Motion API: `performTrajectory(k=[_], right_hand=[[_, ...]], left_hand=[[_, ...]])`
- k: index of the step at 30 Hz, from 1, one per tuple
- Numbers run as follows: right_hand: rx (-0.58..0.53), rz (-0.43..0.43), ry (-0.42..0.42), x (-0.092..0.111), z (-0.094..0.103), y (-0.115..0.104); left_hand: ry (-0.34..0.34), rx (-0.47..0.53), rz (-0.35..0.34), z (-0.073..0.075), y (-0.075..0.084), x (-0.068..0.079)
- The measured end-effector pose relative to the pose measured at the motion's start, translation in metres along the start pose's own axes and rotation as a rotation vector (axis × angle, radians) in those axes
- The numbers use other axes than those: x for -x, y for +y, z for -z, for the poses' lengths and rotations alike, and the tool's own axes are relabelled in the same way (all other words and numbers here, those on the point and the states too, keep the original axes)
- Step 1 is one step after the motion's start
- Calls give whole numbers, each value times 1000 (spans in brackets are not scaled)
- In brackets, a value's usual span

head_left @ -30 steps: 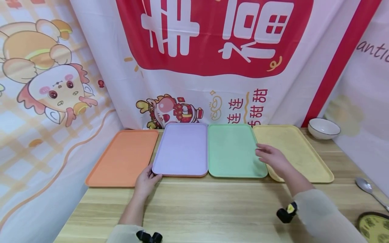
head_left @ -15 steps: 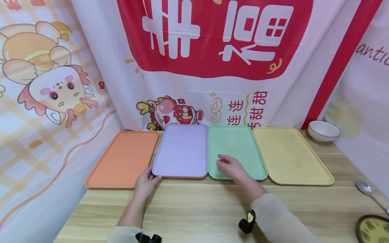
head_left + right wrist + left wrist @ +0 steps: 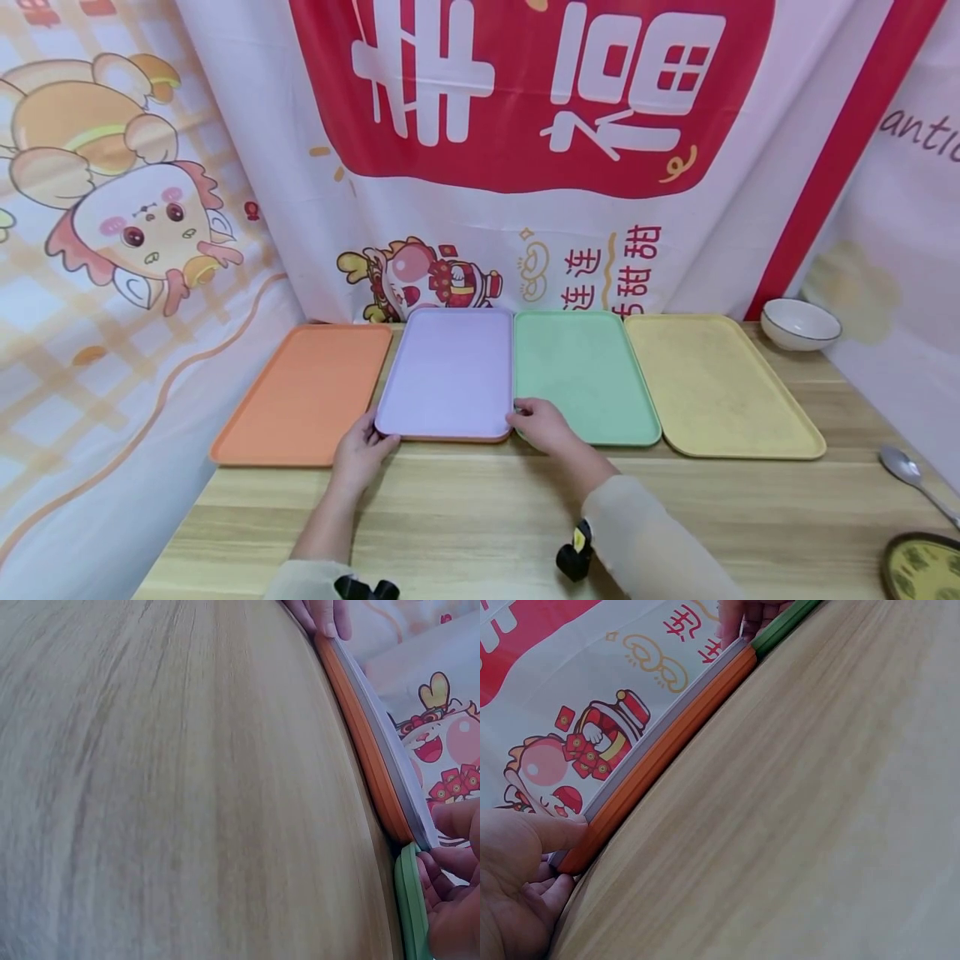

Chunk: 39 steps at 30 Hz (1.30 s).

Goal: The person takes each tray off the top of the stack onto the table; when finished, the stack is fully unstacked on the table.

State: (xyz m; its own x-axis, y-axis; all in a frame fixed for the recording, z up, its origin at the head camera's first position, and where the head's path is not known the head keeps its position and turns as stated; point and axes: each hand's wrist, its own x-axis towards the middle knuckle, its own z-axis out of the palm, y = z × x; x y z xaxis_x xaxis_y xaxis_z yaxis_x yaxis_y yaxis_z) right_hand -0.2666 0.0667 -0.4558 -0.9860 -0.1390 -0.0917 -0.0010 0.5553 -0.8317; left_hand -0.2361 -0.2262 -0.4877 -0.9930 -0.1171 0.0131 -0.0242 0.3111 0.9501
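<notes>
A purple tray (image 3: 448, 371) lies on top of an orange tray, whose orange edge (image 3: 657, 762) shows beneath it in both wrist views. At its front left corner my left hand (image 3: 358, 454) grips the stack, with the thumb along the purple rim and fingers low at the side. My right hand (image 3: 546, 425) pinches the front right corner of the purple tray, its fingers over the adjoining corner of the green tray (image 3: 588, 367). The right wrist view shows that thumb above the purple rim and the fingertips near the seam between the trays.
Another orange tray (image 3: 311, 392) lies at the left, and a yellow tray (image 3: 727, 387) on the right of the green one. Beyond it are a white bowl (image 3: 801, 323), a spoon (image 3: 903, 467) and a patterned round item (image 3: 926, 567). Printed cloth hangs behind.
My right hand has moved left, from the edge between the yellow and green trays, across the green tray to the purple tray's corner. The left hand has stayed in place.
</notes>
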Motion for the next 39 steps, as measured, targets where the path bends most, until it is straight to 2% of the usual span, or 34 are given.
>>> performTrajectory(k=[5,11,17,19,20,25,27,29,32,39], right_hand=[[22,7,1,0,-3,-1],[-25,-19,9,0,-4,-3],[-88,-4,49,2,-6,-7],[-165,-11,61,3,-7,-8],[-239,-21,59,3,-8,-9],[-734,-86,-17,6,-14,-12],[-861,-96,-51,7,-17,-13],[-919,-97,-76,8,-20,-14],[-938,-85,-93,8,-24,-13],[-918,-70,-31,10,-18,-13]], left_hand=[[-5,-3,15,2,1,1],[-7,-17,15,2,2,1],[2,-1,8,3,2,1],[3,7,5,3,2,2],[3,10,2,3,2,2],[12,38,-12,5,2,2],[13,54,-11,5,1,2],[12,59,-7,5,1,2],[5,63,-1,3,-1,2],[9,66,-15,1,0,1]])
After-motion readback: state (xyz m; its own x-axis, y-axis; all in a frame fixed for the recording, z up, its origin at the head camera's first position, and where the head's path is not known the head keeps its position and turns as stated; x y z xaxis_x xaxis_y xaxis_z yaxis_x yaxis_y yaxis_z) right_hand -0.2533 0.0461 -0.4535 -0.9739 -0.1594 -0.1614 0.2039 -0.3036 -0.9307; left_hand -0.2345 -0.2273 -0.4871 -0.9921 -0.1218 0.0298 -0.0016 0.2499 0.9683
